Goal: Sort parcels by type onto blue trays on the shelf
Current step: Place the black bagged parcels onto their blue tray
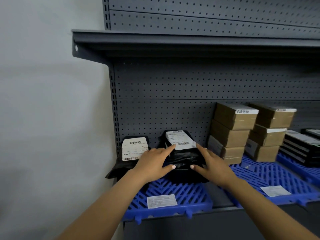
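Now both hands are resting on a stack of black bags (181,158) that is sitting toward the back of the left tray (173,193) on the shelf (223,200). The left hand (153,163) is lying flat against the stack's left side, fingers straight, index tip touching the white label (180,139) on top and thumb pressing the front. The right hand (211,164) is mirroring it on the right side, fingers extended and relaxed, thumb on the front; neither hand is curling round anything. Another bag (131,153) with its own label is leaning at the tray's back left corner, just beside the stack and partly hanging past the shelf's left edge. A paper slip (161,201) is lying flat near the tray's front edge. On the middle tray (270,174), brown boxes (242,129) are standing in two stacks at the back, with a second slip (275,191) near its front. Flat black packs (301,146) are piling up on a third tray (310,172) at the right.
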The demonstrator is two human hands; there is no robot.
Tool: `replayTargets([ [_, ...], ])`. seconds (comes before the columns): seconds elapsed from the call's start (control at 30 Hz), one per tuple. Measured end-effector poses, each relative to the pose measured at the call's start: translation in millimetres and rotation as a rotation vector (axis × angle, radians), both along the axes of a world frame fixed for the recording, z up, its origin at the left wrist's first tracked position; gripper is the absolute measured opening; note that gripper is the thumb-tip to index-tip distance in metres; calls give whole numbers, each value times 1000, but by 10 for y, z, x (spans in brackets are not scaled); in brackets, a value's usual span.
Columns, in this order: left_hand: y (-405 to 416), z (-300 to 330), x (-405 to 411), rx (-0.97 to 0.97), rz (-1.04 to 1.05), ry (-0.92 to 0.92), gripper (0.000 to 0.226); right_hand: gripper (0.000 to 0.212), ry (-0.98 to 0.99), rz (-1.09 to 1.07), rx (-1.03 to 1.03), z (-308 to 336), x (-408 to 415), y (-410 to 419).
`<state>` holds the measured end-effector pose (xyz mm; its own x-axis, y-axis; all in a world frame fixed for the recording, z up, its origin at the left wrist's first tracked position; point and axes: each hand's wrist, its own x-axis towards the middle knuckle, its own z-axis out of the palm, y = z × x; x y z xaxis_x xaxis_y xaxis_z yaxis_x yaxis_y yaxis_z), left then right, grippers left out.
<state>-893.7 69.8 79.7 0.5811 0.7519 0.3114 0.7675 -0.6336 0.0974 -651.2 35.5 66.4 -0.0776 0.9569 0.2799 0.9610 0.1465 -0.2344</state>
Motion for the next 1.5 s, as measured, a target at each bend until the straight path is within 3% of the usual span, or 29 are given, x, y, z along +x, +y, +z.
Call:
replayTargets([
  [0.13, 85, -14, 247, -29, 40, 21, 77, 86, 15, 97, -6, -11, 22, 69],
  [0.33, 146, -131, 379, -30, 52, -98, 71, 71, 51, 105, 44, -75, 106, 111],
  [0.73, 79, -250, 417, -7, 91, -150, 81, 87, 86, 222, 15, -159, 191, 113],
  [1.07, 96, -227, 436, -188, 14, -336, 80, 84, 141, 280, -15, -131, 274, 190],
  [1.3, 126, -232, 402, -173, 18, -293, 81, 85, 107, 278, -4, -140, 298, 182],
  [1.5, 165, -208, 366, -90, 84, -146, 84, 85, -21, 253, -5, -103, 249, 224],
])
